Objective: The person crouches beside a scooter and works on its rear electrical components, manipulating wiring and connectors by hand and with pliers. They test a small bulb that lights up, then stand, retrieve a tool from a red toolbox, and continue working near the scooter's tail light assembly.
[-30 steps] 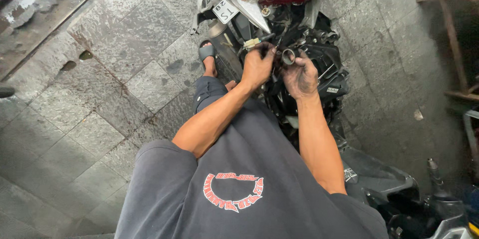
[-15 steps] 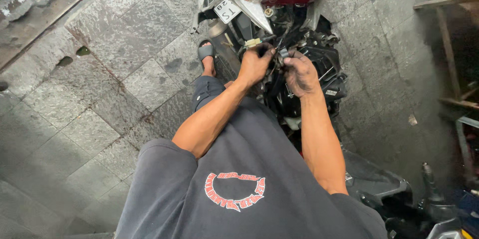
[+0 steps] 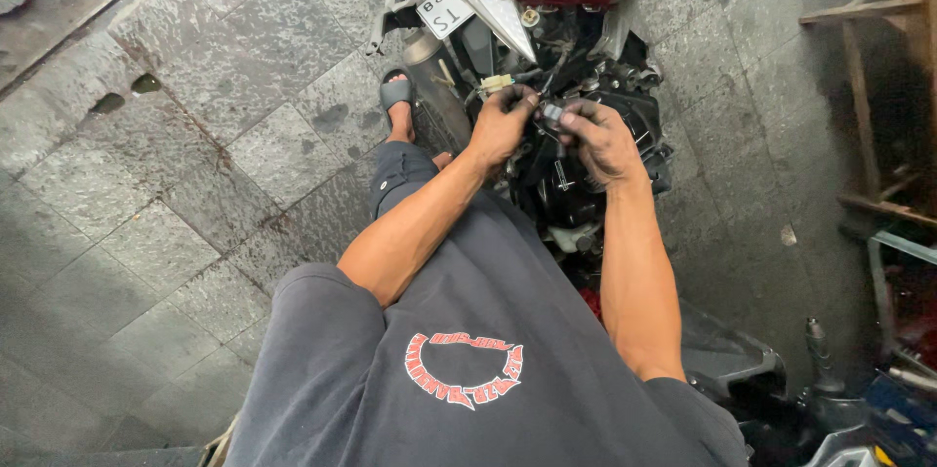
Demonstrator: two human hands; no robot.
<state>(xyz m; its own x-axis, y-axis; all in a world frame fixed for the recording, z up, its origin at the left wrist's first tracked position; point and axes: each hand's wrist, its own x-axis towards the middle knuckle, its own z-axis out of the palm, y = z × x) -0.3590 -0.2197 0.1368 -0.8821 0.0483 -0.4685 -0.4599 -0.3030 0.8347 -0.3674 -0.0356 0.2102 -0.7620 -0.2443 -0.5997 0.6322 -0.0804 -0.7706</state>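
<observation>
While two hands, left hand (image 3: 503,123), right hand (image 3: 603,140), pinch one connector (image 3: 551,114).

Both my forearms run up from my shoulders toward twelve o'clock and close in on each other, so my hands meet just above the middle of the view. My left arm is bent at the elbow and slants toward one o'clock, wrist straight. My left hand (image 3: 500,123) shows its back, knuckles up, fingers curled under in a tight pinch. My right arm goes almost straight up, leaning slightly toward eleven. My right hand (image 3: 603,140) sits at three o'clock of the left, just beside it, fingers bent inward and grimy, thumb tucked toward the left fingertips.
</observation>
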